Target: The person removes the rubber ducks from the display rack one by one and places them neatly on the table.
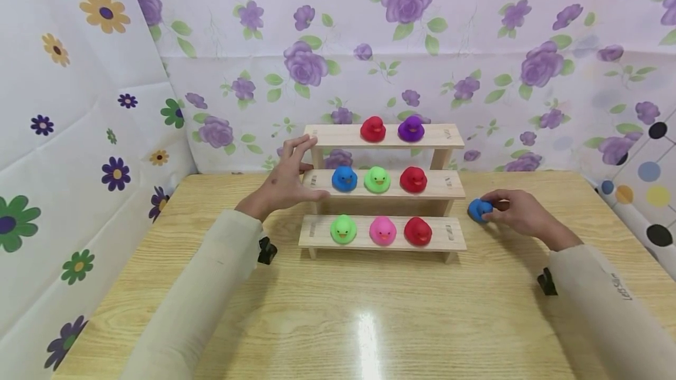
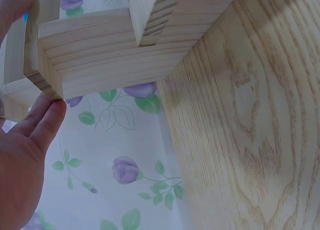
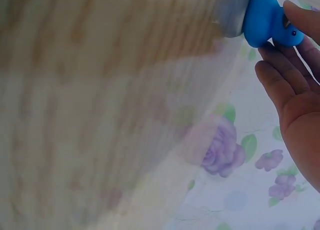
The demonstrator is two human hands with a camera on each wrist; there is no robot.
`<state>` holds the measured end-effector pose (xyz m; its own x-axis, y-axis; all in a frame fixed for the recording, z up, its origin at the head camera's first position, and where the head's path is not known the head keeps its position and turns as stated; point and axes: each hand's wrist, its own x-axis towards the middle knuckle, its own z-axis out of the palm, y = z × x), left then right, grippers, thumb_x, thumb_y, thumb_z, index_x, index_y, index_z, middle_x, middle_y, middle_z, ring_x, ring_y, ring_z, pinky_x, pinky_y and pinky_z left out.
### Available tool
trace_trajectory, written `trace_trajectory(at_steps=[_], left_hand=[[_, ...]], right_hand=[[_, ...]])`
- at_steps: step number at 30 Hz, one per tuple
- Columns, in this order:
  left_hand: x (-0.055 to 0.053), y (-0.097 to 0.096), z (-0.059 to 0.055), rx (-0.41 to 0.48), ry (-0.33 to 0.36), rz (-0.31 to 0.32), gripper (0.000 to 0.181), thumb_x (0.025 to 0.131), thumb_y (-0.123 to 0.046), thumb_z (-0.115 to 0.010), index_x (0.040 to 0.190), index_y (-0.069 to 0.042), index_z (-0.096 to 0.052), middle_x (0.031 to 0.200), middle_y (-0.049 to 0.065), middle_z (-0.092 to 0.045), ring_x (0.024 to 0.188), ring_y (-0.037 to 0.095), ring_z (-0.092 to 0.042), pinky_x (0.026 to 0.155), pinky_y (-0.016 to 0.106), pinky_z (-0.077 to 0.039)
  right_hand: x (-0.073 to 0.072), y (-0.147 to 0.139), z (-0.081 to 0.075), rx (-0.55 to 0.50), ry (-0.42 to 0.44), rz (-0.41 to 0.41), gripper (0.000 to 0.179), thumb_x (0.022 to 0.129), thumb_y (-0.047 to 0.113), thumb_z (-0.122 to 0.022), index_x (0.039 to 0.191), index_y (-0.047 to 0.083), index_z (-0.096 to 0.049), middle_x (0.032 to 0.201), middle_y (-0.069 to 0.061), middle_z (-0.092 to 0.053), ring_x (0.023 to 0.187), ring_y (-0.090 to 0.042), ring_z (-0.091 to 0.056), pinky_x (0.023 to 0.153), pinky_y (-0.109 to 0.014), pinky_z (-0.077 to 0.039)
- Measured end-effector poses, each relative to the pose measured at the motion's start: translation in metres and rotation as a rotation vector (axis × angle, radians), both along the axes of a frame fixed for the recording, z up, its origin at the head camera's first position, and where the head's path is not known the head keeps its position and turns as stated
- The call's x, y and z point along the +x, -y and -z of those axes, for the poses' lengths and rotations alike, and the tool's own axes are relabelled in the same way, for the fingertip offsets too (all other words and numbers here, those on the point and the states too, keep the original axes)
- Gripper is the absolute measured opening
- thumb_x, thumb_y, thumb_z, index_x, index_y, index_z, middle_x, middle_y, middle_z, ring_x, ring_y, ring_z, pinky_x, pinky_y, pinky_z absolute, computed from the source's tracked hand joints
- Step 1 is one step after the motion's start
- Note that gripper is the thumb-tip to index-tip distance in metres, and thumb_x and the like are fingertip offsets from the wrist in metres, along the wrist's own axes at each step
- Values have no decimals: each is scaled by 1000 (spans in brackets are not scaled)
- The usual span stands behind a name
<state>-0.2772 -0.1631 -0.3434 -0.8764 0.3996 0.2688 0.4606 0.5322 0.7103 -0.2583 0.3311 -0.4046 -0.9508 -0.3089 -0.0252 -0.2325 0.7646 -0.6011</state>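
Observation:
A three-tier wooden shelf [image 1: 382,241] stands on the table. My left hand [image 1: 287,180] holds its left end at the middle tier, with the thumb over the board and fingertips [image 2: 56,112] against the board's edge in the left wrist view. To the right of the shelf, my right hand [image 1: 520,214] pinches a blue rubber duck [image 1: 478,210] close over the tabletop. In the right wrist view this duck [image 3: 267,20] sits between thumb and fingers.
A red duck [image 1: 372,129] and a purple one [image 1: 411,129] sit on the top tier. The middle tier bears blue, green and red ducks; the bottom one bears green, pink and red. Flowered sheets [image 1: 359,28] hang behind the wood-grain table [image 1: 317,315] and at its sides.

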Motion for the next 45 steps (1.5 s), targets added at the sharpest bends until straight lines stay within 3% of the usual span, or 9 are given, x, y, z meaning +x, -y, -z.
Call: trace_trajectory(at_steps=[7,16,27,37,45], left_hand=[[1,0,-1,-18,-4,-9,110,75,-17,-90,160,-16,-20,161,5,-7,123,35,-57,94,43,-53],[2,0,-1,-20,-2,-8,109,76,-17,-89,160,-16,-20,161,5,-7,124,35,-56,94,44,-53],[4,1,-2,-29,-15,-8,109,75,-16,-89,159,-14,-20,161,7,-7,123,36,-56,96,44,-52],[2,-1,4,-19,-29,-4,110,74,-16,-91,159,-14,-21,161,7,-8,121,35,-58,94,42,-54],[1,0,2,-17,-36,1,108,75,-16,-90,159,-13,-21,161,7,-8,122,36,-57,95,44,-53]], right_hand=[[-1,2,-19,24,-28,3,58,98,30,-67,136,-11,-53,136,-33,-53,123,-50,-52,95,-56,-49],[-4,11,-58,5,-73,9,65,101,38,-61,143,-10,-46,140,-32,-50,126,-48,-50,97,-59,-46],[-7,29,-106,-58,-150,68,66,100,44,-58,148,1,-45,143,-24,-52,126,-41,-53,99,-58,-45],[-10,53,-138,-81,-203,43,67,98,45,-61,148,4,-47,144,-20,-52,130,-38,-51,103,-59,-41],[-17,78,-157,-89,-231,1,63,98,43,-63,146,5,-51,142,-18,-54,130,-38,-51,104,-59,-40]])
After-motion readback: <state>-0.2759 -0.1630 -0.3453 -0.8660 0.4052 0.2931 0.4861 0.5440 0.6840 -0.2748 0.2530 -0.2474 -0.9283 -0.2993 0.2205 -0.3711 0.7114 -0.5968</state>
